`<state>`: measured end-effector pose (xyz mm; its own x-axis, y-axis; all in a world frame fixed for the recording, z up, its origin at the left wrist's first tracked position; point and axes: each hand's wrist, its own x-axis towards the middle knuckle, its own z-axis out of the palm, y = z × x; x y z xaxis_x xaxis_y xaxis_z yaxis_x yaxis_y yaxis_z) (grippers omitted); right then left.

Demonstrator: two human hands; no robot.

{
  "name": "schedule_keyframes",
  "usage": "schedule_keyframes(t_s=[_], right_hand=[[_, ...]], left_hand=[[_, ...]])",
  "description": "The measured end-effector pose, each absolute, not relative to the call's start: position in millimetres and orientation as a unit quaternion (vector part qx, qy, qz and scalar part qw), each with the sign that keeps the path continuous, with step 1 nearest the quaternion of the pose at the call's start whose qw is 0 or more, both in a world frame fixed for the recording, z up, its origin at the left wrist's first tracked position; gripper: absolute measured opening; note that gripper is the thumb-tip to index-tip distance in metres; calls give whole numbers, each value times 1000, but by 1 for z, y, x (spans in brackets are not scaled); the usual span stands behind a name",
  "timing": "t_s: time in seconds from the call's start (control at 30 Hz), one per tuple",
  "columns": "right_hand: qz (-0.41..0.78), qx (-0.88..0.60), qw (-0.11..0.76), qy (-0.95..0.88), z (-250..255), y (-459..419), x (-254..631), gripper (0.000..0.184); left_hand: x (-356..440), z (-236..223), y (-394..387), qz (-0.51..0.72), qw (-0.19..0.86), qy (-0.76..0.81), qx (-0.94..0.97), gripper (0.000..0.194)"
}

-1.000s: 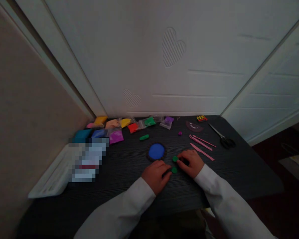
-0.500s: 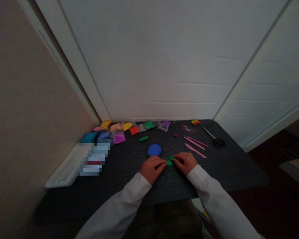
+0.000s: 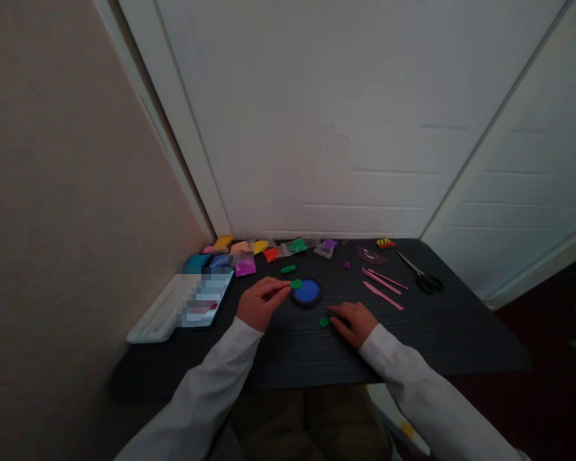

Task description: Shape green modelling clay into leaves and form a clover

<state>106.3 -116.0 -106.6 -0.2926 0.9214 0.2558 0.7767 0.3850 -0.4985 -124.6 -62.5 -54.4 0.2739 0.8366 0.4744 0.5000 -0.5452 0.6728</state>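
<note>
My left hand pinches a flat green clay piece between thumb and fingertips. That piece is at the left side of a round blue disc with a dark bumpy rim; I cannot tell if they touch. Lower on the table, my right hand rests with its thumb and index finger apart. A second flat green clay piece lies by its thumb tip, possibly touching it. Behind the disc lies a green clay roll.
Bags of coloured clay line the back left. A phone and a white tray stand at the left. Pink modelling tools, a small purple lump and scissors lie to the right.
My left hand has lifted one green piece and moved it left and away from me to the blue disc. My right hand stays low by the other piece, its fingers more open. The view has shifted slightly.
</note>
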Motion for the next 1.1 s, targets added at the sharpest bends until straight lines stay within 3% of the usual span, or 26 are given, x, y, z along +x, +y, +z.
schedule_keyframes(t_s=[0.23, 0.43, 0.57, 0.87, 1.1], right_hand=[[193, -542, 413, -706, -73, -73, 108, 28], [257, -520, 484, -656, -73, -38, 97, 31], [275, -493, 472, -677, -80, -46, 92, 25], [334, -532, 414, -659, -73, -53, 87, 12], [367, -516, 421, -650, -77, -55, 86, 10]], left_hand=[[-93, -57, -33, 416, 202, 358, 811, 19], [-81, -69, -5, 429, 153, 314, 833, 17], [-86, -85, -9, 434, 93, 296, 846, 17], [-89, -87, -16, 398, 110, 300, 860, 24], [-90, -87, -20, 417, 86, 297, 854, 24]])
